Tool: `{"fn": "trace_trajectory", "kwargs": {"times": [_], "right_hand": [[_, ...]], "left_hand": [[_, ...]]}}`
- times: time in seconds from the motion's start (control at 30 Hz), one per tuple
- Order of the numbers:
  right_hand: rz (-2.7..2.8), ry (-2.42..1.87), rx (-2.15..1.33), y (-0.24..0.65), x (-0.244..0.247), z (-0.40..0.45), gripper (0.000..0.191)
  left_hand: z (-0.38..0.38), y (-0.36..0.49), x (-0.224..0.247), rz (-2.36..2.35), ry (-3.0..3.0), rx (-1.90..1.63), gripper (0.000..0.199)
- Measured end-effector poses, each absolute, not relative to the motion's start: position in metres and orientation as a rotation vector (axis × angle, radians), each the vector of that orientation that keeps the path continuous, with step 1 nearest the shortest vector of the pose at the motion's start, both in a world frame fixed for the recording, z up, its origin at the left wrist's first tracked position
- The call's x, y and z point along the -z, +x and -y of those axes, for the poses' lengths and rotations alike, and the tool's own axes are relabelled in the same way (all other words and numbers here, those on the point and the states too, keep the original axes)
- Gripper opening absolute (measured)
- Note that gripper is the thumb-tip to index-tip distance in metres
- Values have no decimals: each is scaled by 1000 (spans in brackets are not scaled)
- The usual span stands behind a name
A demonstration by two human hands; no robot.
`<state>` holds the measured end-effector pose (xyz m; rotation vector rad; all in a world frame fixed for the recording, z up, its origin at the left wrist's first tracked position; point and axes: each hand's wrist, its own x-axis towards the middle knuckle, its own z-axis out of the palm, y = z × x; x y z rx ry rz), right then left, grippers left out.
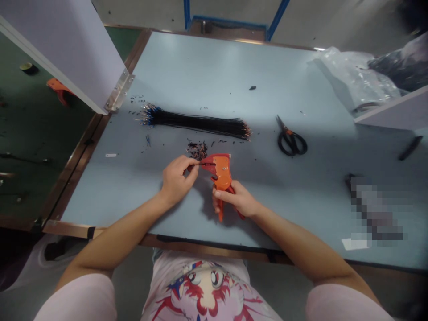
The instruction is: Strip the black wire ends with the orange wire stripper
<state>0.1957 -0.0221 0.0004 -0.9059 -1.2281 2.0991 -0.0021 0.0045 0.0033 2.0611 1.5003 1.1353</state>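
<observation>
My right hand is wrapped round the handles of an orange and red wire stripper, held upright over the table. To its left, my left hand pinches a thin dark wire whose end reaches into the tool's red jaws. Most of that wire is hidden by my fingers. Just beyond both hands lies a small heap of cut insulation scraps. Farther back, a long bundle of black wires lies across the table, with blue and bare ends at the left and copper-coloured ends at the right.
Black-handled scissors lie to the right of the bundle. A pixelated dark object and a white slip are at the right. Clear plastic bags sit at the back right. White panels stand at both sides of the light blue tabletop.
</observation>
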Motion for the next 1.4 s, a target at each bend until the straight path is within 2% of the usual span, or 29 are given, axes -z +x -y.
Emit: {"fn": "trace_trajectory", "kwargs": {"times": [0.67, 0.93, 1.1, 1.4], "right_hand": [[1176, -943, -2099, 197, 6, 23, 41], [1001, -987, -2138, 195, 1, 23, 39], [798, -1018, -2039, 207, -4, 12, 34], [1035, -953, -2241, 203, -2, 19, 28]], "left_hand": [[-3, -3, -9, -1435, 2209, -1166, 12], [-5, -3, -9, -1552, 2177, -1090, 11], [-15, -17, -12, -1729, 1976, -1258, 9], [-7, -8, -11, -1607, 2081, -1134, 10]]}}
